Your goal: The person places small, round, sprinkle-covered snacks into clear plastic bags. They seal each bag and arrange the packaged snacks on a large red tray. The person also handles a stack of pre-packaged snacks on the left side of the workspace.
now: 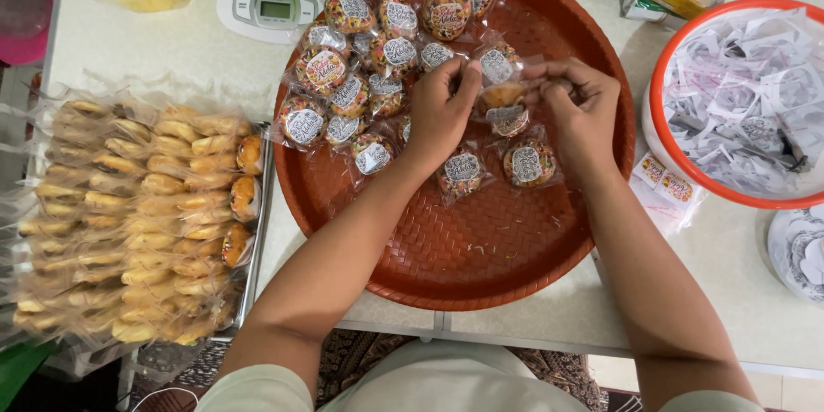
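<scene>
Two hands meet over the far half of the round red tray [481, 266] in your head view: your left hand [439, 112] and right hand [582, 112] both pinch a clear-wrapped sprinkled cookie [500, 96], fingers closed on its wrapper. More wrapped cookies [352, 94] lie toward the tray's far-left rim, with a few just below your hands. A metal tray of bagged pastries [137, 215] sits left of it, and an orange-rimmed bowl of stickers [738, 94] sits at the right.

One head-worn camera looks steeply down, close above the round tray [481, 249].
</scene>
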